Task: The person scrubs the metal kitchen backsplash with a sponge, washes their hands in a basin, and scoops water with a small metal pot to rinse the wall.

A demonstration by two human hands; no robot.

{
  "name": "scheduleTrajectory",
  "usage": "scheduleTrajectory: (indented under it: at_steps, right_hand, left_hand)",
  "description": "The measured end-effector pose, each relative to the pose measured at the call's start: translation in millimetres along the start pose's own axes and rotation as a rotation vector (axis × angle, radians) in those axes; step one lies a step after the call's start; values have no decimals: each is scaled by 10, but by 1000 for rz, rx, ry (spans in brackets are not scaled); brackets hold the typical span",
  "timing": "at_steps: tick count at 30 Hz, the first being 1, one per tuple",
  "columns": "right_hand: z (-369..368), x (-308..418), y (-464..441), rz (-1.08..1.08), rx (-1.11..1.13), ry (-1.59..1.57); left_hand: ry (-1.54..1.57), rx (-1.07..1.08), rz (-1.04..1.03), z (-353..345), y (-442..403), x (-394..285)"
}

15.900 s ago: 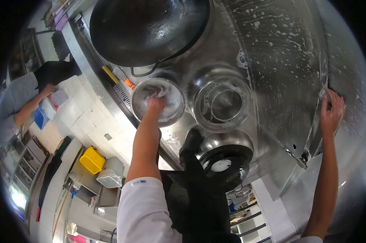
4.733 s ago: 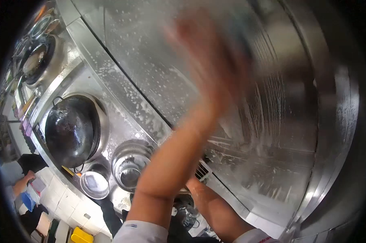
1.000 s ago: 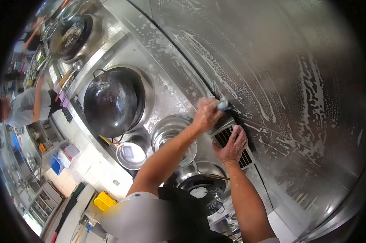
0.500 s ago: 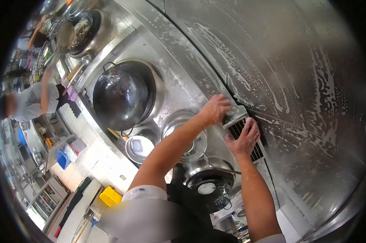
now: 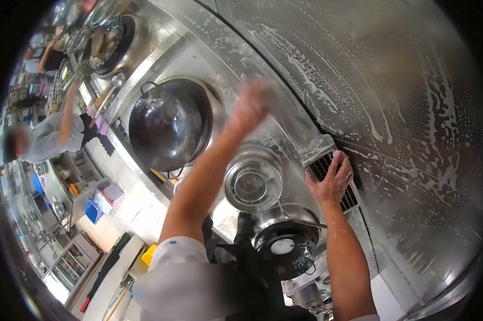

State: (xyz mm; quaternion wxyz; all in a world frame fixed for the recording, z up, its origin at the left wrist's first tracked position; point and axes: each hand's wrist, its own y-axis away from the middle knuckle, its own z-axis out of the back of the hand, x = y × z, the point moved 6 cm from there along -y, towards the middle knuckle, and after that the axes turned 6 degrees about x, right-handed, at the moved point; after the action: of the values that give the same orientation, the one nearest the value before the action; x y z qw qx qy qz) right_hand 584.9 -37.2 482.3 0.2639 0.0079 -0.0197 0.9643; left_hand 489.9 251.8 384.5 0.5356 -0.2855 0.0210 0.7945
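Note:
My left hand (image 5: 252,104) is a blur over the steel counter (image 5: 228,75), to the right of a large dark wok (image 5: 164,128); whatever it holds cannot be made out. Fingers and thumb apart, my right hand (image 5: 333,180) rests on a slotted vent (image 5: 350,200) at the foot of the steel back wall (image 5: 359,91). White suds streak that wall. Below my left hand, a clear-rimmed round basin (image 5: 251,184) sits in front of me. My left forearm hides most of a smaller bowl beside the wok.
A second wok (image 5: 287,251) with a white round patch and a ladle (image 5: 300,221) across its rim are near my body. At the upper left, another wok (image 5: 110,45) stands on a stove. A co-worker (image 5: 54,136) is at the left, near a blue bin (image 5: 93,211).
My left hand, which held a pale blue pad at the wall seam a second ago, has moved away from the vent, up and left over the counter. My right hand has stayed on the vent.

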Motion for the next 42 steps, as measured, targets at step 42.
scheduleTrajectory:
  at_steps: [42]
  right_hand:
    - [16,21,-45,4,33,6]
  left_hand:
    - [816,283,599,-596,-169,-1477]
